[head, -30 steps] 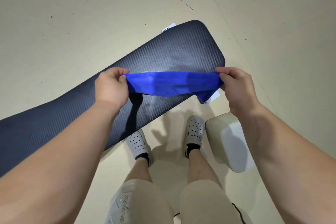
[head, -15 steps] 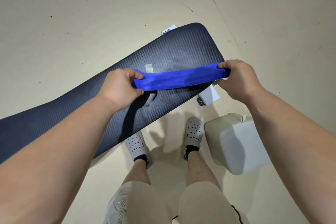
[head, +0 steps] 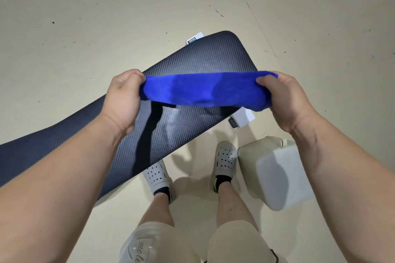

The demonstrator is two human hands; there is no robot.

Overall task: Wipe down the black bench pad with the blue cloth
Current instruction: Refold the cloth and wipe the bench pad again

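The black bench pad [head: 205, 57] has a woven texture and runs diagonally from the left edge up to the centre right. Both of my hands hold the blue cloth [head: 203, 89] stretched level in the air above the pad's right end. My left hand [head: 125, 97] pinches the cloth's left end. My right hand [head: 286, 98] grips the right end, where the cloth bunches under my fingers. The cloth casts a shadow on the pad and hides part of its near edge.
A white plastic canister [head: 275, 173] lies on the beige floor beside my right foot [head: 224, 162]. My left foot [head: 157, 175] stands partly under the pad's near edge. White labels [head: 243, 116] stick out beneath the pad at its right end and at its far edge [head: 193, 38].
The cloth was rolled into a narrow band half a second ago; it is now spread wider between my hands, which have risen slightly and moved a little apart.
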